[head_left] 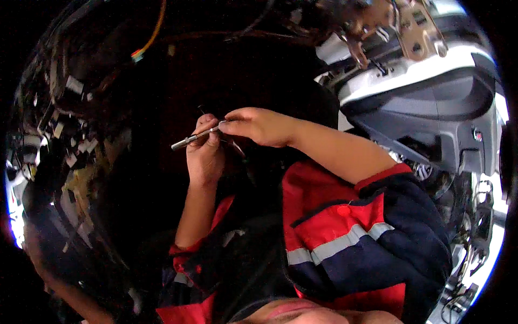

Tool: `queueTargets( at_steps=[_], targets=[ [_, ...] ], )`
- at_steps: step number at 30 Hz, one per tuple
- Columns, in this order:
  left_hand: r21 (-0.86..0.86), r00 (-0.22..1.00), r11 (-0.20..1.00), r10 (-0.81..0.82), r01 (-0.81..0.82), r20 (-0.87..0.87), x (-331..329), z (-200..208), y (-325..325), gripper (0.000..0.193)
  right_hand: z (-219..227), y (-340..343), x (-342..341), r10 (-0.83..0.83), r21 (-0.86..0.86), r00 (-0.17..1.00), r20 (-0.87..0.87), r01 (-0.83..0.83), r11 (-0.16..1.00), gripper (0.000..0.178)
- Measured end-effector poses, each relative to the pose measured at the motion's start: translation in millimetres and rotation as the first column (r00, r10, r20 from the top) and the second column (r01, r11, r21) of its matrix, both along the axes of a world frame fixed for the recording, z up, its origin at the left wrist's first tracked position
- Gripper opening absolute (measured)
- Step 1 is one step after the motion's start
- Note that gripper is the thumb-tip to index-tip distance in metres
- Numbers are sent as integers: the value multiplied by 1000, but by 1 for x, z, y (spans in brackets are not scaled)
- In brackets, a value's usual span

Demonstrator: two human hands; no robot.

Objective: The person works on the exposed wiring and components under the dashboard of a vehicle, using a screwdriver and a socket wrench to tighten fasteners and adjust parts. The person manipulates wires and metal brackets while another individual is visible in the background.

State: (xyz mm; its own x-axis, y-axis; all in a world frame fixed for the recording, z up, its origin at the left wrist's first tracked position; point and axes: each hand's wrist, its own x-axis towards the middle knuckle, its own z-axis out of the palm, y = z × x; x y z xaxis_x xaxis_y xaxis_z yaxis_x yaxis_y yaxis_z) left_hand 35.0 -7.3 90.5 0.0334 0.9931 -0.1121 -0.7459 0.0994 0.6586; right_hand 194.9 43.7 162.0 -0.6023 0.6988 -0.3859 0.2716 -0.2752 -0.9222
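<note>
A slim silver metal tool [189, 140] lies slantwise across the middle of the view. My left hand [205, 159] comes up from below on a bare forearm, and its fingers curl around the tool's shaft. My right hand [258, 126] reaches in from the right and pinches the tool's upper right end between fingertips. Whether a small part sits at that end is too dark to tell. My right arm wears a short red and navy sleeve [345, 227] with a grey reflective stripe.
A dark cavity fills the space behind the hands. Wire bundles with white tape tags [67, 124] hang at the left, and an orange cable [155, 29] runs at the top. Grey and white vehicle body panels [431, 102] and a metal bracket [418, 32] stand at the upper right.
</note>
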Motion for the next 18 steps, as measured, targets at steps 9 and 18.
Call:
queueTargets(
  at_steps=[9,18],
  targets=[
    [-296,869,955,-130,-20,-477,31,27,-1,32,-21,12,33,-354,-356,826,-438,202,912,19],
    [-395,685,910,-370,129,-628,24,12,3,25,5,78,90,-667,90,629,-398,751,654,21]
  ],
)
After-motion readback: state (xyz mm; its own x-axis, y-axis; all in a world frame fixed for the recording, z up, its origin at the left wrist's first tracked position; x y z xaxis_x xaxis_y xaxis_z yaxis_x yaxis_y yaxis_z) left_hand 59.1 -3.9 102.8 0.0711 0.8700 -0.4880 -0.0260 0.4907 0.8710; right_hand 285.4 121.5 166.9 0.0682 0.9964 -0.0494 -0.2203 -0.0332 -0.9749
